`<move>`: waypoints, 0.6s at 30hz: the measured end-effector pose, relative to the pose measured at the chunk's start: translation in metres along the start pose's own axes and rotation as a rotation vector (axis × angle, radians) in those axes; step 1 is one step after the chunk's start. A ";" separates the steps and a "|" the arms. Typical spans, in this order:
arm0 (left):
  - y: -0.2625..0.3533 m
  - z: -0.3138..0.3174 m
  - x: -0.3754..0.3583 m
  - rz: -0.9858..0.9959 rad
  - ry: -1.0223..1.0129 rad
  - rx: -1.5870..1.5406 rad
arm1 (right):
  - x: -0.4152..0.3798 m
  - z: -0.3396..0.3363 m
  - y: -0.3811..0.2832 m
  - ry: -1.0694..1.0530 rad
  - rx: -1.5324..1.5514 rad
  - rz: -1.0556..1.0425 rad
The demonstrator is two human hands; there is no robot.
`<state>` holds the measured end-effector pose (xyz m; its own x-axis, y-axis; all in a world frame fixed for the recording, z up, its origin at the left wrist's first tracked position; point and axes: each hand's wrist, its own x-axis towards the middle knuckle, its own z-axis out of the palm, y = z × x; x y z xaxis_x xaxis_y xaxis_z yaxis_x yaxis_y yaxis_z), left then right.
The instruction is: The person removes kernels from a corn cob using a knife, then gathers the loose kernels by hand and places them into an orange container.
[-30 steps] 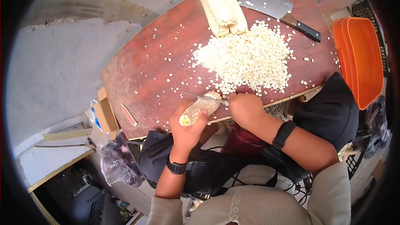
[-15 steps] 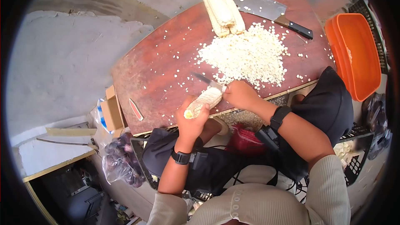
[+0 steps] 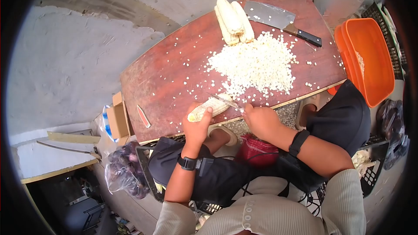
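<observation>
Beyond held cob (image 3: 212,107): kernel heap (image 3: 257,65), then stacked cobs (image 3: 230,17), cleaver (image 3: 270,15) beside.

Rough grey wall (image 3: 87,61); speckled floor (image 3: 288,111), perhaps terrazzo.

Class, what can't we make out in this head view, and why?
All in the head view:
Knife handle: mostly covered by the right grip.
Corn cob: one side hidden by the left grip.
Bag: contents blurred by wrinkled plastic.
Pale bits in the orange tub: too small to identify.
</observation>
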<state>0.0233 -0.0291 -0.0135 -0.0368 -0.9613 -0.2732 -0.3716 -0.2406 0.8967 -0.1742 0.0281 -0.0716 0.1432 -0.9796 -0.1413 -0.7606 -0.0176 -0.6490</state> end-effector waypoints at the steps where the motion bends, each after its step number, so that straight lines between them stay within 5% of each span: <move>1: 0.001 0.001 0.001 -0.006 0.006 0.016 | 0.001 0.002 0.003 -0.009 -0.019 0.010; 9: -0.005 0.002 0.010 0.088 0.018 0.160 | 0.020 0.004 0.016 -0.024 -0.004 0.024; 18: 0.005 -0.002 0.019 0.084 -0.050 0.209 | 0.052 -0.008 -0.001 -0.310 -0.051 0.164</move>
<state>0.0222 -0.0488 -0.0137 -0.1202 -0.9676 -0.2219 -0.5489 -0.1215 0.8270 -0.1706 -0.0239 -0.0723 0.1958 -0.8629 -0.4660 -0.8192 0.1173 -0.5614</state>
